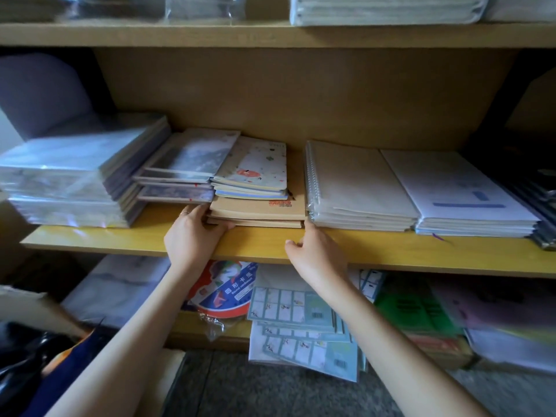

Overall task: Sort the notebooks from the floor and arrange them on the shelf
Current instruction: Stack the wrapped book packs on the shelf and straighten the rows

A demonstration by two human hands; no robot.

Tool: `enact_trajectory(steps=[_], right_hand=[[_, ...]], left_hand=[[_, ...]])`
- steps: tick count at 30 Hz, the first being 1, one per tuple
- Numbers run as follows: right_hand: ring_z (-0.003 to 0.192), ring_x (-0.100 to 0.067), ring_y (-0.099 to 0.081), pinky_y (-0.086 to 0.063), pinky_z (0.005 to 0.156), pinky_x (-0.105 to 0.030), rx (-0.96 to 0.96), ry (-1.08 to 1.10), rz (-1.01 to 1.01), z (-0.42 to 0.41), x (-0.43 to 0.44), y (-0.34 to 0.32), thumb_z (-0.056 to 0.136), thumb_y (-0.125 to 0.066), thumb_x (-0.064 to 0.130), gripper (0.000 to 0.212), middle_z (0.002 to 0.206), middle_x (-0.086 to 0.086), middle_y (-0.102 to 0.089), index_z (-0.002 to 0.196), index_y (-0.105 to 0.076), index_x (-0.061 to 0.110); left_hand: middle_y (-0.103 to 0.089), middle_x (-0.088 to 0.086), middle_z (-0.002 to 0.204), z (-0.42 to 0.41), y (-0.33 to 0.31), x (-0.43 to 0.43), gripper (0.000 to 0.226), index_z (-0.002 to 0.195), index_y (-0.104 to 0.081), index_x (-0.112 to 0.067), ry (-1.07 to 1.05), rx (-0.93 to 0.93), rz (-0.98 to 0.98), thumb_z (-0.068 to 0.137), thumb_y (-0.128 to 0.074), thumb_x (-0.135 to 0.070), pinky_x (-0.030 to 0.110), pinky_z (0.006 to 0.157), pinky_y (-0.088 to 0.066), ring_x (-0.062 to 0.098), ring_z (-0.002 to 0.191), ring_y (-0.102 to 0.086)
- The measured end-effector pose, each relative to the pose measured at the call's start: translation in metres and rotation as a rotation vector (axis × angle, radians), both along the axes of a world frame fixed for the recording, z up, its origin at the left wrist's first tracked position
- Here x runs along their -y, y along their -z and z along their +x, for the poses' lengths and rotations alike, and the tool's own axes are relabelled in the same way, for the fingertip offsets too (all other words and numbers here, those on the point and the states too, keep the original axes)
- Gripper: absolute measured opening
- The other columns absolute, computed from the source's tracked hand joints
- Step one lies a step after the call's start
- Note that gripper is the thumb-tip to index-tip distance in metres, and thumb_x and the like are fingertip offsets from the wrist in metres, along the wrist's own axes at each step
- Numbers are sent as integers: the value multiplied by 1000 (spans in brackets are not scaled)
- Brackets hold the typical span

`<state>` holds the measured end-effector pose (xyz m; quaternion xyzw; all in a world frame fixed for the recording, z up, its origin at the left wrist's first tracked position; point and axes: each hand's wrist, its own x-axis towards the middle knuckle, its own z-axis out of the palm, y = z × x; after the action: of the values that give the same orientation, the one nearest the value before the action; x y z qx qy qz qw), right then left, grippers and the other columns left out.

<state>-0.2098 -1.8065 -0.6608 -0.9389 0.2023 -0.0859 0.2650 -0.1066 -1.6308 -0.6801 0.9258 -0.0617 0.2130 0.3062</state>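
On the middle shelf (pixel 421 251) a stack of brown notebooks (pixel 258 210) lay flat near the front edge, with a smaller pile of patterned notebooks (pixel 258 173) resting on top of it. The left hand (pixel 192 233) held the stack's front left corner, the thumb lying along the front edge of the lowest book and the fingers curled up against the left side. The right hand (pixel 313 251) met the front right corner with its fingertips, the thumb resting apart on the shelf's lip; whether it gripped the stack or only pressed against it could not be told, since the back of the hand hid the fingers. Just beside the stack on the right sat a pile of spiral notebooks (pixel 358 188) in clear wrap, touching a pile of white notebooks (pixel 463 191) further right. To the left, grey-cover notebooks (pixel 189 164) leaned against the patterned pile, and beyond them stood a tall wrapped stack (pixel 69 176). On the shelf below lay a round cardboard pack (pixel 222 290), several grid-printed sheets (pixel 298 308) overhanging toward the floor (pixel 270 389), and a blurred green pack (pixel 415 308)
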Motion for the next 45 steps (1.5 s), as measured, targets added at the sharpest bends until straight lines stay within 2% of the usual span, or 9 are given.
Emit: enact_trajectory(steps=[4, 6, 11, 16, 22, 30, 35, 41, 45], right_hand=[[55, -13, -52, -42, 47, -28, 29, 45, 597, 6, -9, 0, 89, -49, 20, 73, 75, 3, -56, 150, -10, 21], [47, -10, -46, -35, 40, -22, 63, 46, 710, 4, -18, 3, 89, -49, 13, 81, 74, 1, -55, 150, 3, 26], [50, -9, -41, -32, 34, -13, 174, 123, 945, 5, -30, 8, 89, -47, 3, 84, 89, -1, -53, 149, 2, 34], [48, -10, -38, -29, 32, -13, 185, 119, 900, 4, -23, 9, 87, -45, 4, 79, 83, -6, -49, 149, -6, 36], [45, -10, -40, -35, 39, -20, 138, 72, 736, 3, -14, 9, 88, -46, 14, 75, 65, 0, -49, 150, -8, 34], [38, -11, -39, -32, 35, -17, 165, 91, 940, 0, -20, 1, 89, -44, 3, 70, 68, -4, -55, 146, -14, 27], [42, -11, -39, -31, 34, -16, 196, 112, 963, -1, -17, 1, 91, -45, 3, 60, 69, -6, -52, 141, -23, 28], [47, -11, -44, -35, 37, -18, 206, 114, 928, -3, -18, 1, 92, -47, 6, 55, 68, -5, -53, 138, -27, 28], [40, -11, -42, -35, 37, -19, 184, 105, 883, -4, -17, 1, 91, -46, 9, 52, 65, -3, -54, 136, -28, 27]], left_hand=[[-63, 2, 120, 1, 2, -2, 63, 122, -61, -19, 16, 16, -13, 71, -73, -53, 33, 78, -45, 24, 109, -58], [-63, 2, 120, 1, 3, -2, 62, 122, -61, -19, 27, 24, -17, 72, -73, -52, 33, 78, -46, 24, 109, -58], [-60, 3, 126, 3, 4, -5, 62, 127, -57, -19, 53, 8, 7, 77, -67, -53, 37, 83, -46, 25, 114, -56], [-56, 2, 132, -1, 0, -4, 50, 130, -53, -19, 54, -37, 16, 93, -44, -50, 34, 84, -41, 26, 117, -53], [-66, -1, 114, -2, -9, 2, 45, 116, -61, -24, 8, -111, -128, 88, -48, -57, 29, 77, -37, 23, 107, -59], [-63, 0, 102, 4, -27, 11, 35, 111, -66, -13, 1, -390, -560, 83, -67, -34, 31, 86, -42, 23, 103, -59], [-59, 14, 123, 17, -42, 11, 64, 128, -50, 0, -16, -577, -915, 76, -77, -28, 42, 100, -43, 29, 112, -56], [-56, 7, 103, 8, -41, 21, 48, 109, -54, -6, -13, -519, -857, 73, -80, -24, 33, 89, -45, 22, 96, -53], [-54, 8, 102, 12, -46, 19, 55, 117, -53, -1, -21, -520, -745, 74, -79, -25, 35, 91, -46, 25, 99, -55]])
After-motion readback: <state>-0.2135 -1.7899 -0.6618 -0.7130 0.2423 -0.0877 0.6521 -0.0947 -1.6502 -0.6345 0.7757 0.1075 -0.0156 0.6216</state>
